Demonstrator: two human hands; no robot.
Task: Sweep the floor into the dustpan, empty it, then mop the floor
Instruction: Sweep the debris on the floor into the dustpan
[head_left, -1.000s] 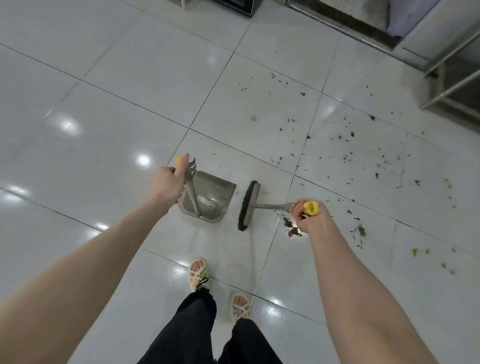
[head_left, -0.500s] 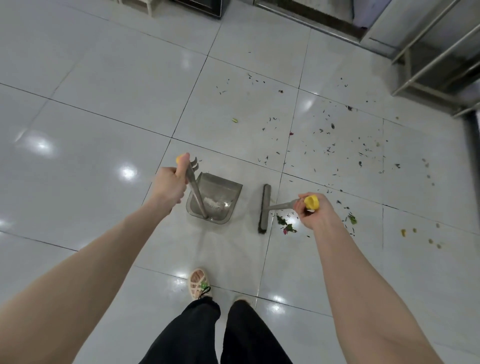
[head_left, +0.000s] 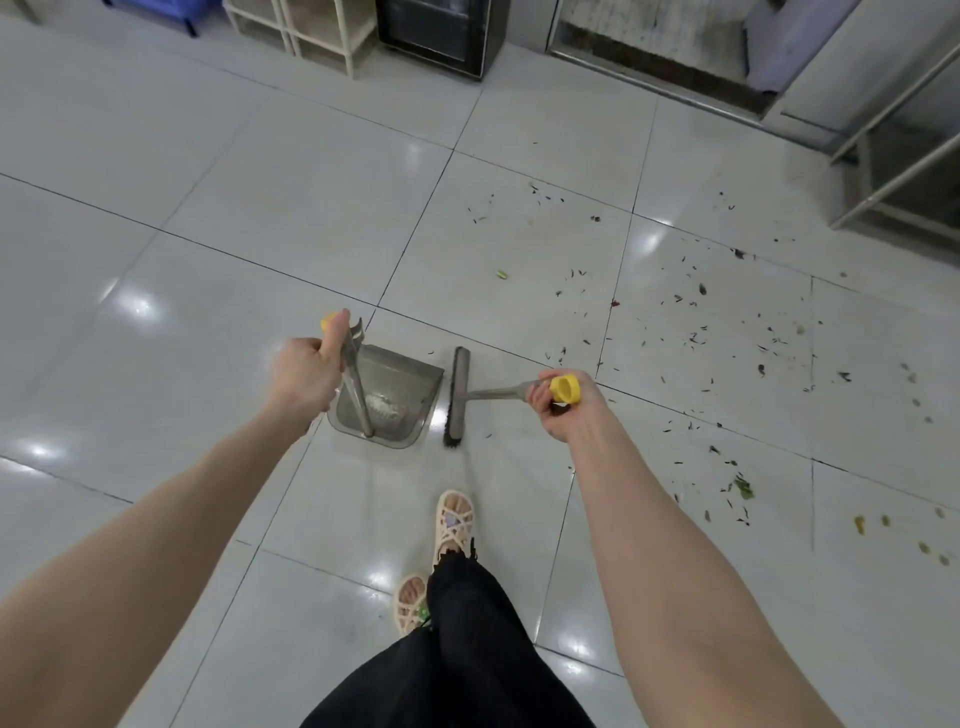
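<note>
My left hand (head_left: 304, 376) grips the yellow-tipped handle of a grey dustpan (head_left: 400, 382) that rests on the white tiled floor, with pale dust inside it. My right hand (head_left: 563, 408) grips the yellow-capped end of a grey broom handle. The broom head (head_left: 457, 397) stands on the floor just right of the dustpan's open edge, bristles down. Dark flecks and leaf bits of debris (head_left: 691, 338) lie scattered over the tiles to the right, with a green leaf (head_left: 743, 488) and yellowish bits (head_left: 860, 525) nearer me.
My sandalled feet (head_left: 454, 525) stand just behind the dustpan. At the far edge are a cream shelf frame (head_left: 317, 36), a black cabinet (head_left: 441, 36) and a doorway threshold (head_left: 660, 62). A metal rack's legs (head_left: 883, 171) stand at the right.
The broom head has swept left, closer to the dustpan's open side, and the small pile of leaves beside it is gone from view. My view has tilted up and I have stepped forward.
</note>
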